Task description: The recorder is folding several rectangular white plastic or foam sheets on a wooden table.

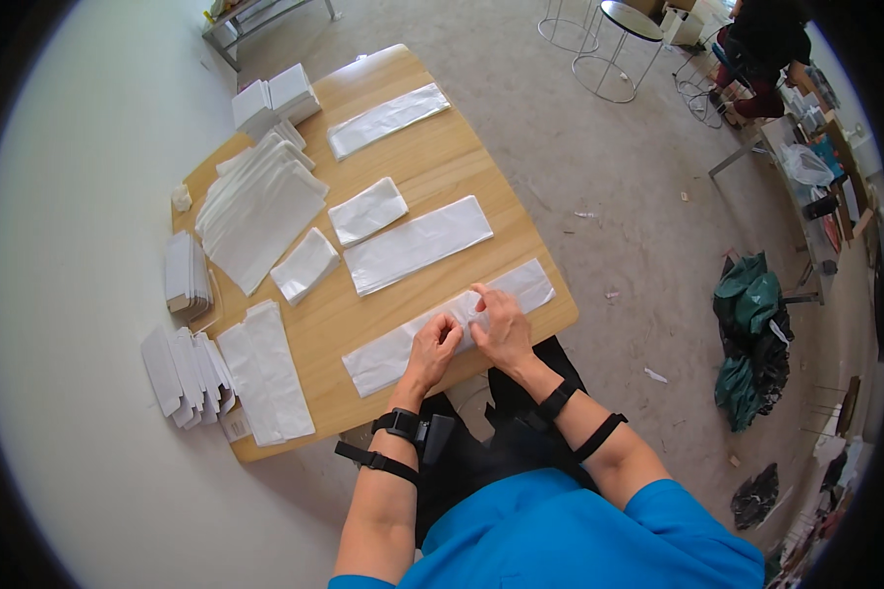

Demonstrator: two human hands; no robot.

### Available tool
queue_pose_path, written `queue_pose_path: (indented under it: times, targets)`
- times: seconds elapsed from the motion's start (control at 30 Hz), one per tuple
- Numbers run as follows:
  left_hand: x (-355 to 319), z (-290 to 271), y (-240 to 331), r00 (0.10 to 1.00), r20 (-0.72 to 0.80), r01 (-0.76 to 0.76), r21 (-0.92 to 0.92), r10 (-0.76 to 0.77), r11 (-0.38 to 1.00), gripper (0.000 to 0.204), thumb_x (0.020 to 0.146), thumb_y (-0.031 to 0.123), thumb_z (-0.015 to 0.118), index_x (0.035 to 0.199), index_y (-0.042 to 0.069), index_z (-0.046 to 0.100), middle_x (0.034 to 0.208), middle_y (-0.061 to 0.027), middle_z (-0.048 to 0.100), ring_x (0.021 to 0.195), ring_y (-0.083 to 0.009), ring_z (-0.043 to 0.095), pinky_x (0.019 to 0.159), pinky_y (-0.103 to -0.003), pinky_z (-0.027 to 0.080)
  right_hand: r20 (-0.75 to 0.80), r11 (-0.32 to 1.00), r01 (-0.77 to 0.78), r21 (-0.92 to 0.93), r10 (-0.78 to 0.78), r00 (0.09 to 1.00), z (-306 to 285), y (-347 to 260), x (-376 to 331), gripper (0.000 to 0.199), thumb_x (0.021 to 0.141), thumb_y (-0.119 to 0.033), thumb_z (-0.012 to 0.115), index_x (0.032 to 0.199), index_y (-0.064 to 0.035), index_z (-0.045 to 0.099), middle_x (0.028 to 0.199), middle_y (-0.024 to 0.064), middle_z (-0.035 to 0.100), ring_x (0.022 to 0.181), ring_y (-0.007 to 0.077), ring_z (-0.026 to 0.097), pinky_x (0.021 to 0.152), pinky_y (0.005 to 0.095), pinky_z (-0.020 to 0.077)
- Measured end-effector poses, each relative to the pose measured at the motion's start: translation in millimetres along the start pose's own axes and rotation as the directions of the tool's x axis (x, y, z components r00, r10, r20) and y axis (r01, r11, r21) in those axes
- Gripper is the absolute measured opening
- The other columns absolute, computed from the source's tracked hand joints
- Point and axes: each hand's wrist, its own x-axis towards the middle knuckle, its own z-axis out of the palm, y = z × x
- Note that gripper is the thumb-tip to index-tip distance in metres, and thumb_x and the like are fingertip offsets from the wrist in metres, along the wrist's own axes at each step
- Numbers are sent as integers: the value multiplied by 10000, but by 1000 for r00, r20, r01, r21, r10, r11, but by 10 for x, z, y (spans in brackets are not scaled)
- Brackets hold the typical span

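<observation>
A long clear plastic bag (388, 353) with white contents lies along the near edge of the wooden table (442, 167). My left hand (432, 348) rests on its middle with fingers curled, pinching the plastic. My right hand (501, 324) presses on the same bag just to the right, fingers bent over it. A second long bag (417, 243) lies parallel farther away, and a third long bag (388, 120) sits near the far end. Two small white folded pieces, the upper piece (367, 210) and the lower piece (304, 265), lie between them.
A stack of white sheets (260, 211) covers the table's left side, with white boxes (275, 98) at the far corner and more folded white packets (192, 373) at the near left. Wire stools (619, 49) stand beyond. A person (766, 49) sits at the far right by a cluttered bench.
</observation>
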Motion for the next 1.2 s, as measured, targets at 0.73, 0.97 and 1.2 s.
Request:
queue_pose_path:
  times: [0.73,0.97,1.2]
  targets:
    - [15,10,-73,1000,9,19,-51,-18,999,172,895,184,587,834,25,559,709,19,501,677,-75,458,618,-231,401,-288,951,-133,-278,50,956,-18,132,245,518,760,-61,647,1250,-22,483,807,101,552,769,266,565,701,386,468]
    - [-1,-11,-57,1000,-4,10,-38,-10,999,180,891,184,581,827,16,565,717,23,505,678,-74,461,622,-231,407,98,833,-365,416,357,929,-20,-29,25,455,816,41,489,1269,54,452,826,147,677,690,208,669,636,300,543]
    - [-294,-422,-183,965,-260,-107,-530,-41,841,137,931,197,566,892,75,612,784,12,578,716,-74,530,681,-233,454,158,836,-458,303,430,889,173,63,43,507,791,25,499,1295,48,439,797,164,688,716,258,690,669,353,542]
